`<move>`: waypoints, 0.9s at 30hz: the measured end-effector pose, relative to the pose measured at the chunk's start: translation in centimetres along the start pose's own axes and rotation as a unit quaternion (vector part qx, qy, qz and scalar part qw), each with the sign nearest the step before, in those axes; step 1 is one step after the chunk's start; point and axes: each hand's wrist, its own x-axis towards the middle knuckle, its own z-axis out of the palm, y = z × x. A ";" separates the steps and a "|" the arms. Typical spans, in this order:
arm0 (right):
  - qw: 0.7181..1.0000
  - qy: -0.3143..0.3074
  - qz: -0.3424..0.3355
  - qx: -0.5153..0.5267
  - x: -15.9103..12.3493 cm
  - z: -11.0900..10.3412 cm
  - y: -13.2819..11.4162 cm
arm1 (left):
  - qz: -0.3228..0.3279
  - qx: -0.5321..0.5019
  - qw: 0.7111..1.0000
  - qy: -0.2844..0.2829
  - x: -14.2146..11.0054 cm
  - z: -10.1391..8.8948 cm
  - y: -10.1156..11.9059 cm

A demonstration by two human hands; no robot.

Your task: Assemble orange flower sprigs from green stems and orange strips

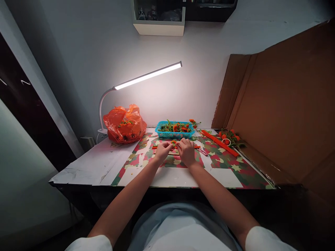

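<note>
Between my two hands, above the middle of the table, is a small orange-and-green flower. My left hand pinches it from the left, thumb and forefinger together. From the right, the closed fingers of my right hand meet at the same flower. Under the hands lie thin orange strips and a pale thin stick, both partly hidden. A slim pink tool rests just right of my right hand; its kind is unclear. Behind the hands, a blue plastic basket holds orange flowers with green stems.
An orange plastic bag with flowers inside stands at the left. A long orange bundle and more orange flowers lie to the right. A lit desk lamp hangs overhead. Tall cardboard borders the table's right side.
</note>
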 end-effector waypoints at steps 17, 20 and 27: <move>0.911 -0.034 0.219 0.347 0.4 2.2 0.3 | 0.300 0.275 0.913 0.023 -0.3 -0.1 0.0; 0.979 -0.010 0.126 0.163 0.2 1.2 0.2 | 0.232 0.271 0.934 0.035 -0.2 -0.5 0.1; 0.993 -0.048 -0.004 -0.106 0.3 0.5 -0.3 | 0.165 0.270 0.948 0.043 -0.2 -1.0 0.9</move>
